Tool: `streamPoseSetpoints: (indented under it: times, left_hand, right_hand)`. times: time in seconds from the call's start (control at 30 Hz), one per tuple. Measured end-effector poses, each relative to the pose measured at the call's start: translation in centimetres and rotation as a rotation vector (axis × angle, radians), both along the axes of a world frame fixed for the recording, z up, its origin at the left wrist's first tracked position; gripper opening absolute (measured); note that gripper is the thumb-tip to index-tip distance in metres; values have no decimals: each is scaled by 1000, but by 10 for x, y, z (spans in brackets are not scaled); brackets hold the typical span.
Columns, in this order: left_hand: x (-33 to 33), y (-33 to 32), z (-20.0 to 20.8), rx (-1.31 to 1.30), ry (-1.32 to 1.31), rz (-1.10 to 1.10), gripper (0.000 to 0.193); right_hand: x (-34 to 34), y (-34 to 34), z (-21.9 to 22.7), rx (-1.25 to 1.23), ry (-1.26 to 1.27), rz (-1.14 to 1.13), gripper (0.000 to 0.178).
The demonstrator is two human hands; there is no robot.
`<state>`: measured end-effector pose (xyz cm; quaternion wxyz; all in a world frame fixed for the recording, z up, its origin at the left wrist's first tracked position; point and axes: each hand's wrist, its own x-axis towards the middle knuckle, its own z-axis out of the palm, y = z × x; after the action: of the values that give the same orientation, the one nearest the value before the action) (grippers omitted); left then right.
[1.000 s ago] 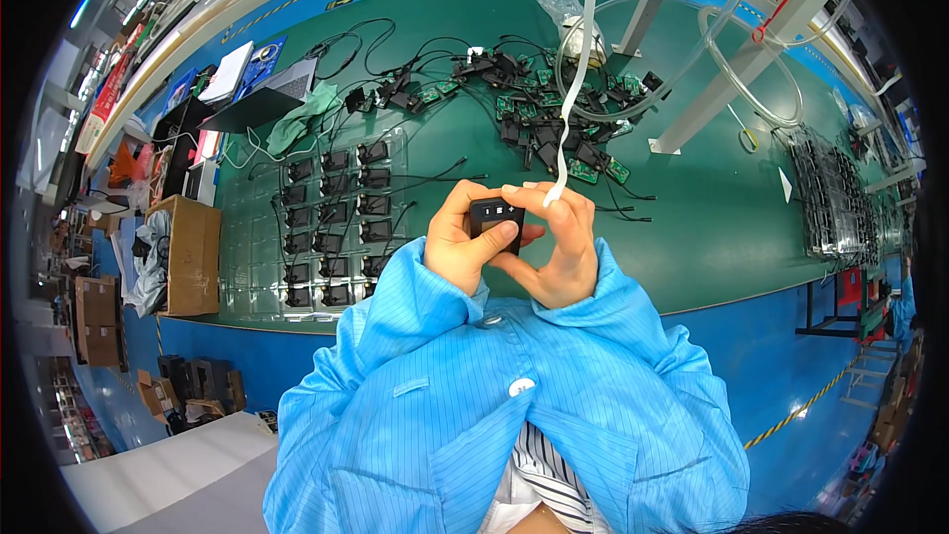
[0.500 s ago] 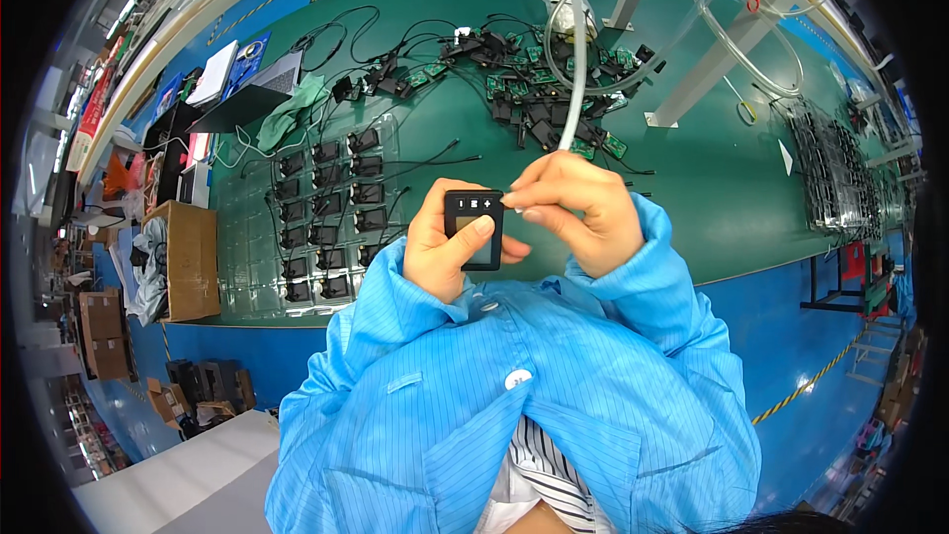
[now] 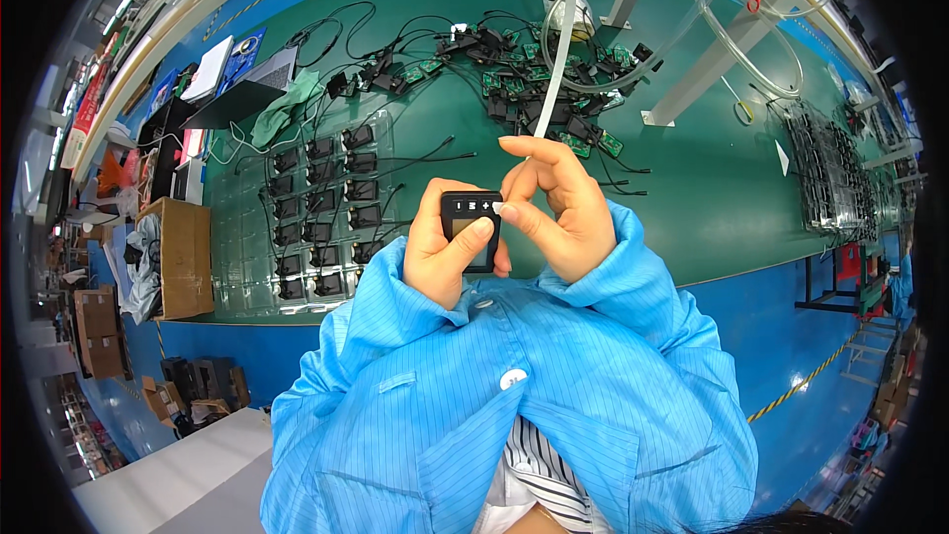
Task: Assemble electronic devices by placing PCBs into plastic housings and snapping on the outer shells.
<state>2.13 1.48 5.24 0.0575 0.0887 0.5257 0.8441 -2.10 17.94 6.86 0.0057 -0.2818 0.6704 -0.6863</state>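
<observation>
My left hand (image 3: 442,247) is wrapped round a small black handheld device (image 3: 473,204), its thumb lying across the pale screen. A row of white-marked buttons runs along the device's upper end. At the upper right corner of the device, my right hand (image 3: 565,213) is closed in a pinch, its thumb tip by the corner. A white flexible tube (image 3: 560,69) hangs from above and runs down into the right fingers. A small whitish tip shows at the pinch; the fingers hide how it joins the tube.
Left on the green table (image 3: 712,198) lies a clear tray (image 3: 237,262) with rows of black cabled parts. A heap of black parts and green circuit boards (image 3: 608,143) lies ahead. A grey post (image 3: 697,69) stands right; a cardboard box (image 3: 186,262) and laptop (image 3: 237,94) are left.
My right hand has moved slightly left and turned, its thumb now at the device's corner. The tube's lower end has swung left with it. My left hand keeps its hold.
</observation>
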Motion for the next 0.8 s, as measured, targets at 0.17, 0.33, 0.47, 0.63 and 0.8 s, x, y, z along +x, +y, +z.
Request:
streamPoseSetpoints:
  times: [0.17,0.33,0.47,0.63,0.8]
  left_hand:
    - [0,1,-1,11,11,31,28]
    - [0,1,-4,12,22,33,30]
    - [-2,-5,-3,-57,33,28,28]
    - [-5,-3,-1,0,-112,21,26]
    - [-10,-11,-11,12,-248,65,22]
  right_hand:
    - [3,-7,-3,-61,-23,-41,51]
    - [3,-8,-2,8,5,-61,53]
    - [8,-9,3,62,-53,-95,47]
    - [-8,11,-1,282,221,-85,31]
    - [-3,12,10,327,19,-84,18]
